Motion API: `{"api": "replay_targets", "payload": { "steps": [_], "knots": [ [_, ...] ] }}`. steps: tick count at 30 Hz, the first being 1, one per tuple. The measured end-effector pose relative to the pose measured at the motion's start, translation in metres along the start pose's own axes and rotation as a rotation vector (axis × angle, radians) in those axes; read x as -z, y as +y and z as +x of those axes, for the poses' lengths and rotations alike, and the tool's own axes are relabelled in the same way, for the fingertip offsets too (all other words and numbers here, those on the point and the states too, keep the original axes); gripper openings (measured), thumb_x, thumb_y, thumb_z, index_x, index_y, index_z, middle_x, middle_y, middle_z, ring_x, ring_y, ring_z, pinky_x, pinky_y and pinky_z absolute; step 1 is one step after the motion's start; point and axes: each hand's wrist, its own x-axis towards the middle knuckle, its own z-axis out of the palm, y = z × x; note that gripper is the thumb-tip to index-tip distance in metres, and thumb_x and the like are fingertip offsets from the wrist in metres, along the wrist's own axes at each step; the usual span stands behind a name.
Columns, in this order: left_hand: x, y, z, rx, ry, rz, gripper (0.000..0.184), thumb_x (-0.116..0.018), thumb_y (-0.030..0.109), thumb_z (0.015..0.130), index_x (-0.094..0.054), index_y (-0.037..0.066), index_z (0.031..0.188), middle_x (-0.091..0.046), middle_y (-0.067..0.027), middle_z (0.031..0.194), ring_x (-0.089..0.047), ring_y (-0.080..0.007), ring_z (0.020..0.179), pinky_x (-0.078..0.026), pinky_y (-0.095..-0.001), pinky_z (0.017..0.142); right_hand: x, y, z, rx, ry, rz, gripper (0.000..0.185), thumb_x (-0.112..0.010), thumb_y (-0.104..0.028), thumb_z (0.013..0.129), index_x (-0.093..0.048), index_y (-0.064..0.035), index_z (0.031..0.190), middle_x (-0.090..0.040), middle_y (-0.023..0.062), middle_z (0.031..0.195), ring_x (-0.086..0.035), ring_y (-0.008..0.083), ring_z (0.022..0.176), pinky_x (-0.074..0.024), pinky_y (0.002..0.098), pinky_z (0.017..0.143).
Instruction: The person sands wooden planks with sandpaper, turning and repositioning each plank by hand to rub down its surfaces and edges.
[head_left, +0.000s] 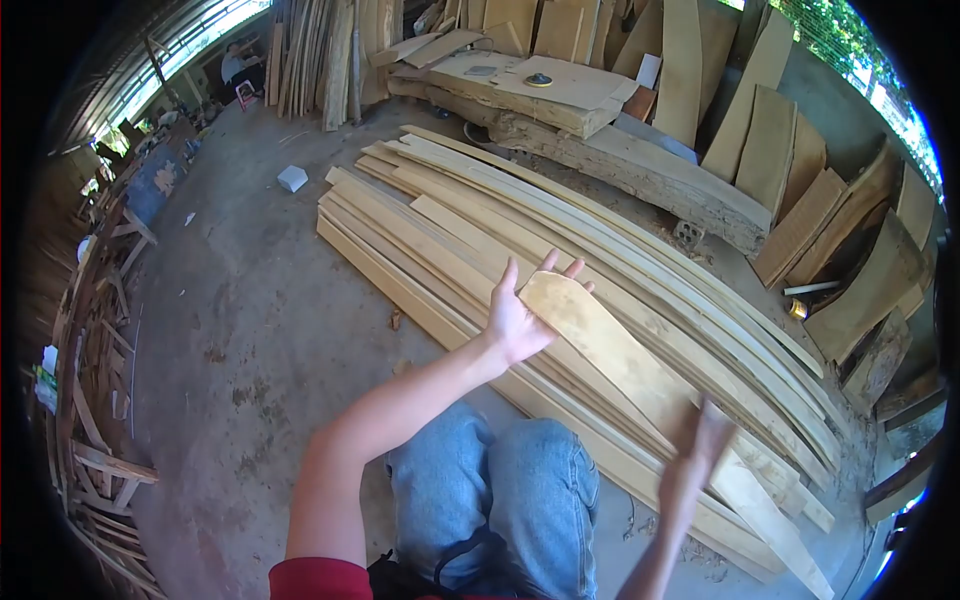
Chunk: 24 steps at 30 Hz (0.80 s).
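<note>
A long pale wooden board [625,358] slants across a stack of planks in front of my knees. Under its upper left end lies my left hand [522,318], palm up, thumb and fingertips apart and showing beyond the board's edge. My right hand [703,440], smeared by motion, is at the board's lower right part; its fingers cannot be made out clearly. The stacked planks [400,262] lie on the floor, running from upper left to lower right.
A thick rough slab [640,180] lies behind the stack, with a black round disc [538,79] on cardboard. Boards [770,150] lean on the right wall. A white block [292,179] sits on the floor. Scrap wood [110,460] lines the left. A person [236,66] is far back.
</note>
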Motion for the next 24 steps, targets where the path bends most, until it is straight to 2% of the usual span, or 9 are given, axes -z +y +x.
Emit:
{"api": "replay_targets", "payload": {
  "steps": [1, 3, 9, 10, 11, 12, 13, 17, 24],
  "knots": [
    [-0.001, -0.001, 0.0, -0.001, 0.013, 0.001, 0.062, -0.006, 0.058, 0.084, -0.02, 0.024, 0.133, -0.032, -0.004, 0.133, -0.029, -0.0288, 0.123, -0.018, -0.0513, 0.102, 0.001, 0.052, -0.009, -0.039, 0.062, 0.02, 0.063, -0.027, 0.018, 0.072, -0.029, -0.0061, 0.131, -0.034, 0.0133, 0.131, -0.032, 0.024, 0.122, -0.0228, 0.0346, 0.104],
    [0.0, -0.001, 0.002, -0.005, 0.004, 0.0, 0.061, -0.006, 0.058, 0.084, -0.02, 0.024, 0.133, -0.032, -0.0038, 0.133, -0.029, -0.029, 0.122, -0.018, -0.0515, 0.101, 0.021, 0.1, -0.028, -0.188, 0.193, 0.187, 0.047, -0.027, 0.004, 0.087, -0.026, -0.0082, 0.132, -0.031, 0.0107, 0.134, -0.033, 0.0223, 0.122, -0.0264, 0.0305, 0.101],
    [0.0, -0.002, 0.001, -0.012, 0.002, 0.011, 0.061, -0.007, 0.058, 0.084, -0.018, 0.025, 0.134, -0.033, -0.0035, 0.133, -0.029, -0.0288, 0.122, -0.019, -0.0518, 0.101, 0.002, 0.09, -0.014, -0.222, 0.21, -0.06, 0.048, -0.032, -0.007, 0.089, -0.022, -0.0193, 0.134, -0.039, 0.0092, 0.129, -0.045, 0.0236, 0.112, -0.0375, 0.032, 0.09],
    [0.0, -0.002, 0.0, -0.009, 0.005, 0.015, 0.061, -0.007, 0.058, 0.084, -0.017, 0.024, 0.134, -0.033, -0.0033, 0.133, -0.029, -0.0287, 0.122, -0.019, -0.0514, 0.101, 0.004, 0.048, -0.001, -0.326, 0.073, 0.065, 0.047, -0.032, -0.008, 0.09, -0.022, -0.0181, 0.135, -0.037, 0.0095, 0.131, -0.054, 0.0224, 0.095, -0.0439, 0.0317, 0.077],
    [0.001, -0.003, 0.0, -0.013, 0.003, 0.015, 0.061, -0.007, 0.058, 0.084, -0.017, 0.024, 0.134, -0.033, -0.0033, 0.133, -0.029, -0.0287, 0.122, -0.019, -0.0514, 0.101, -0.022, 0.048, 0.009, 0.047, 0.239, -0.194, 0.046, -0.034, -0.008, 0.089, -0.025, -0.0161, 0.134, -0.05, 0.0115, 0.118, -0.053, 0.0188, 0.073, -0.0428, 0.0339, 0.065],
    [0.002, -0.003, 0.0, -0.01, 0.017, 0.018, 0.06, -0.009, 0.057, 0.085, -0.016, 0.024, 0.134, -0.033, -0.003, 0.133, -0.03, -0.0284, 0.122, -0.019, -0.0505, 0.102, -0.027, 0.008, 0.023, -0.105, 0.026, 0.0, 0.044, -0.036, -0.007, 0.088, -0.032, -0.0133, 0.131, -0.055, 0.0114, 0.094, -0.047, 0.0184, 0.068, -0.041, 0.034, 0.072],
    [0.004, -0.003, -0.001, -0.008, 0.031, 0.021, 0.06, -0.01, 0.057, 0.085, -0.016, 0.024, 0.135, -0.033, -0.0026, 0.133, -0.03, -0.028, 0.122, -0.019, -0.0495, 0.102, -0.045, -0.017, 0.036, 0.129, 0.111, -0.105, 0.044, -0.04, -0.004, 0.084, -0.037, -0.0101, 0.128, -0.048, 0.0101, 0.078, -0.049, 0.0222, 0.08, -0.036, 0.0376, 0.085],
    [0.011, 0.0, -0.004, 0.011, 0.064, 0.063, 0.063, -0.019, 0.058, 0.085, -0.013, 0.021, 0.136, -0.035, -0.0047, 0.131, -0.037, -0.025, 0.117, -0.026, -0.0419, 0.099, -0.085, -0.133, 0.067, 0.519, -0.006, 0.035, 0.058, -0.044, 0.003, 0.072, -0.033, -0.0078, 0.128, -0.05, 0.0189, 0.106, -0.045, 0.0347, 0.1, -0.0207, 0.0459, 0.1],
    [0.021, -0.002, 0.002, -0.162, -0.252, 0.187, 0.05, -0.026, 0.052, 0.087, -0.039, 0.018, 0.122, -0.042, -0.0047, 0.124, -0.042, -0.0198, 0.112, -0.031, -0.0355, 0.095, -0.127, -0.167, 0.087, 0.594, -0.186, 0.081, 0.045, -0.043, -0.008, 0.074, -0.041, 0.003, 0.118, -0.044, 0.0172, 0.123, -0.034, 0.0392, 0.117, -0.0191, 0.0484, 0.101]
  ]
}}
